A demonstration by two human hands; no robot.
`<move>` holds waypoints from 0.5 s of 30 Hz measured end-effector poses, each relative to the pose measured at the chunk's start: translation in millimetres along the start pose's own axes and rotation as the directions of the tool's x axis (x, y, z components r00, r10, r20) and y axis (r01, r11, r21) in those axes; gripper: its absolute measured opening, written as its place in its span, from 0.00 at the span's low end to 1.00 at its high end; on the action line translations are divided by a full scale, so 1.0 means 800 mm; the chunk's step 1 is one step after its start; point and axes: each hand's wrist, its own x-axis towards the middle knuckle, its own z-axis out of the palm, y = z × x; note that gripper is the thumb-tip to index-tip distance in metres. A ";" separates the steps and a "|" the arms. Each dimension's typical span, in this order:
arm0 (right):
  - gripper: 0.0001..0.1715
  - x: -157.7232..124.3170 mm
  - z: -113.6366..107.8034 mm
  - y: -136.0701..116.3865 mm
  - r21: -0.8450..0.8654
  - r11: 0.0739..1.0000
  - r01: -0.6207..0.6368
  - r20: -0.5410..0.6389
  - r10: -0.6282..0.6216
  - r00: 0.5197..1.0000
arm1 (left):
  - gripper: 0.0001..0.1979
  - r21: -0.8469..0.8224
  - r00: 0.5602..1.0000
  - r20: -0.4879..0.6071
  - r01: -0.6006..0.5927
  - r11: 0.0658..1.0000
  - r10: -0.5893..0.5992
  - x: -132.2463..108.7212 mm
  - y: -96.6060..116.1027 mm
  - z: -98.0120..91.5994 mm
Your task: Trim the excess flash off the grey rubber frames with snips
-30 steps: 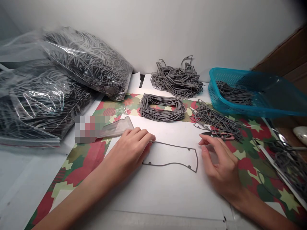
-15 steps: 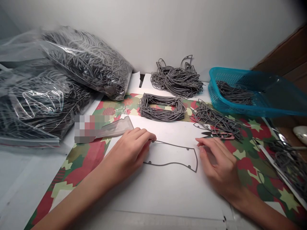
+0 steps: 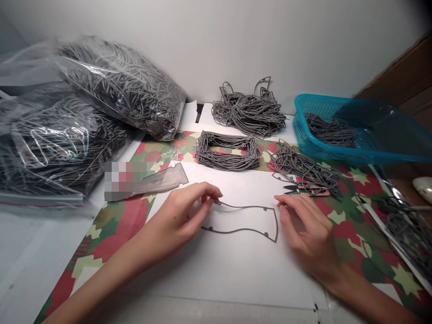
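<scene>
A thin grey rubber gasket [image 3: 243, 230], a wavy-sided four-cornered loop with small tabs, lies on a white sheet [image 3: 236, 274]. My left hand [image 3: 184, 209] pinches its upper left part between thumb and fingers; that stretch of the top strip is slightly raised, and the hand hides the gasket's left end. Just past the right end rests my right hand [image 3: 307, 229], fingers loosely bent and a little apart, with nothing visible in them. Behind the right hand are pink-handled thread snips [image 3: 317, 191] beside a loose tangle of grey gaskets [image 3: 300, 166].
A neat rectangular stack of gaskets [image 3: 227, 164] sits behind the sheet, with a larger heap [image 3: 248, 112] farther back. Clear bags full of gaskets [image 3: 124, 85] stand at left. A blue basket [image 3: 330, 150] is at right. A translucent template [image 3: 165, 179] lies left of centre.
My left hand has lifted slightly, its thumb and fingers now drawn together on the gasket. The top strip bends up there. My right hand stays put.
</scene>
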 end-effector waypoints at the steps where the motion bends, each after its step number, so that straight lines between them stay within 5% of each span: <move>1: 0.13 0.000 0.000 0.000 0.000 1.000 0.000 0.002 0.000 1.000 | 0.08 -0.017 1.000 -0.001 0.005 1.000 -0.005 0.000 0.001 0.000; 15: 0.12 0.002 0.001 -0.002 -0.004 1.000 0.016 0.004 -0.016 1.000 | 0.06 -0.092 1.000 0.001 0.030 0.995 -0.030 -0.002 -0.001 0.001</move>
